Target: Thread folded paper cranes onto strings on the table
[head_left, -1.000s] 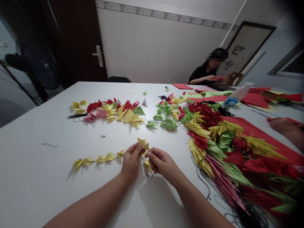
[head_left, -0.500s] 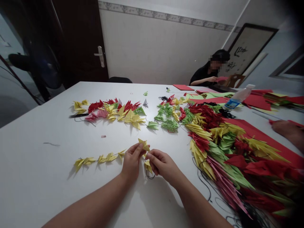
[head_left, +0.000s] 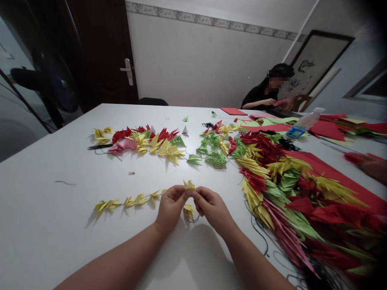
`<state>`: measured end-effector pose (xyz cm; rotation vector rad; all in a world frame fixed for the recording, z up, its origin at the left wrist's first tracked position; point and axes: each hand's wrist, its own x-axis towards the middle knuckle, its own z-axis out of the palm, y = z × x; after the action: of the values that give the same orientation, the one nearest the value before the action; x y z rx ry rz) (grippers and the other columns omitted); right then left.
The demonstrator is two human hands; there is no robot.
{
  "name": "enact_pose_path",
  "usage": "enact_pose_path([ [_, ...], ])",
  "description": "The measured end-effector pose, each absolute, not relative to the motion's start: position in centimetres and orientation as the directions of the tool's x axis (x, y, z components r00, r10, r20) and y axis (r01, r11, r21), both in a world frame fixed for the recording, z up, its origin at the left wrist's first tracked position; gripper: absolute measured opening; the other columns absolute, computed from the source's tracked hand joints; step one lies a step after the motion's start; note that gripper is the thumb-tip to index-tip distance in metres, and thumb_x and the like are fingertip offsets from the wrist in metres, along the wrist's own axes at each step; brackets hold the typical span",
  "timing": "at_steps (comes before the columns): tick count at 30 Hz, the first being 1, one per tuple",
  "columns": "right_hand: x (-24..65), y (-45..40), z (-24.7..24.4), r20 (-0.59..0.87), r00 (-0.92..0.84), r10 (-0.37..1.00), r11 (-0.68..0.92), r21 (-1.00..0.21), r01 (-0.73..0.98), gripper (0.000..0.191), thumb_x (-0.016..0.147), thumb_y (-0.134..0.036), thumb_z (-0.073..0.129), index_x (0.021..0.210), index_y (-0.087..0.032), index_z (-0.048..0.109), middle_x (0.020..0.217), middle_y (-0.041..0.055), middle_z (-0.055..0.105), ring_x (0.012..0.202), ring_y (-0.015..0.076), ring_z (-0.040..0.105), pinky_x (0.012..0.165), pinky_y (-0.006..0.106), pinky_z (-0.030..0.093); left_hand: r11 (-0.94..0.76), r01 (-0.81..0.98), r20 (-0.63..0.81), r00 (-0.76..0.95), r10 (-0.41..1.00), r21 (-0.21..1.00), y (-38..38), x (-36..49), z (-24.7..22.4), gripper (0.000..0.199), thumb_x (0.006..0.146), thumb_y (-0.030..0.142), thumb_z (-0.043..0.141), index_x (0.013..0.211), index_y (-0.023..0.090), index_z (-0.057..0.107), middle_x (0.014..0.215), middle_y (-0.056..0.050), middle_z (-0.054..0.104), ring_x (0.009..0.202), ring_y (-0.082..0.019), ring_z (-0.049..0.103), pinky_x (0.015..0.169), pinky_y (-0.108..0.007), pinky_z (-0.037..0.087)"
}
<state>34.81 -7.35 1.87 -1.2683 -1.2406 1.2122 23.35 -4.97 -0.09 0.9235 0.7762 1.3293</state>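
Between my fingertips is a yellow folded paper crane (head_left: 189, 185), its lower part hidden by the thumbs. My left hand (head_left: 173, 203) is closed on it from the left. From the right, my right hand (head_left: 211, 205) pinches the same crane, thumb tips meeting. A string of yellow paper cranes (head_left: 139, 200) lies on the table left of my left hand. Just below the fingers, another yellow crane (head_left: 189, 209) rests beside a loop of dark string (head_left: 192, 220).
White table (head_left: 121, 249) carries strung colored cranes (head_left: 151, 141) behind my hands and a large heap (head_left: 266, 169) to the right. Scissors (head_left: 99, 147) lie far left. A water bottle (head_left: 305, 123), red paper (head_left: 326, 173) and another person's hand (head_left: 371, 167) are right. A person (head_left: 269, 90) sits at the back.
My right hand has moved up and left to meet the left hand at the crane. The crane has turned and sits lower between the fingers. The other person's hand at right shifted slightly.
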Motion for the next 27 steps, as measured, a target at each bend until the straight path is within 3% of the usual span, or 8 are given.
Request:
enact_pose_path([
  [8,35.1,-7.4,2.2,-0.093,-0.140,0.986,-0.110,-0.987,-0.118,0.030,0.067,-0.043,0.065,0.081,-0.017,0.057,0.053,-0.0053,0.051,0.044,0.0076,0.046,0.043,0.021,0.035,0.020,-0.472,-0.005,0.034,0.999,0.881,-4.4,23.3,-0.5,0.016,0.063,0.031,0.072,0.067,0.016,0.065,0.069,-0.002,0.067,0.068,-0.013,0.060,0.070,-0.026,0.046],
  [14,35.4,-7.1,2.2,-0.151,-0.130,0.980,-0.167,-0.978,-0.122,0.028,0.063,-0.038,0.069,0.070,-0.015,0.056,0.057,-0.0024,0.057,0.046,0.0071,0.050,0.043,0.020,0.037,0.035,-0.593,-0.089,-0.062,0.994,0.804,-3.7,23.4,-1.2,0.020,0.059,0.028,0.075,0.071,0.016,0.064,0.072,0.000,0.067,0.071,-0.012,0.059,0.073,-0.025,0.044],
  [19,35.4,-7.0,2.0,-0.121,-0.039,0.992,-0.125,-0.985,-0.117,0.029,0.062,-0.038,0.070,0.066,-0.015,0.053,0.055,-0.0019,0.058,0.043,0.0072,0.049,0.040,0.019,0.036,0.040,-0.621,-0.108,-0.073,0.991,0.783,-3.6,23.4,-1.1,0.022,0.057,0.027,0.076,0.071,0.016,0.062,0.074,-0.001,0.067,0.074,-0.012,0.060,0.076,-0.026,0.044],
  [27,34.9,-7.2,2.2,-0.020,0.084,0.996,-0.006,-0.986,-0.164,0.031,0.062,-0.040,0.070,0.064,-0.016,0.051,0.052,-0.0028,0.057,0.041,0.0065,0.048,0.038,0.019,0.037,0.062,-0.551,-0.004,0.106,0.994,0.832,-4.8,23.7,-1.0,0.017,0.067,0.029,0.069,0.075,0.014,0.065,0.081,-0.004,0.068,0.080,-0.014,0.061,0.083,-0.030,0.046],
])
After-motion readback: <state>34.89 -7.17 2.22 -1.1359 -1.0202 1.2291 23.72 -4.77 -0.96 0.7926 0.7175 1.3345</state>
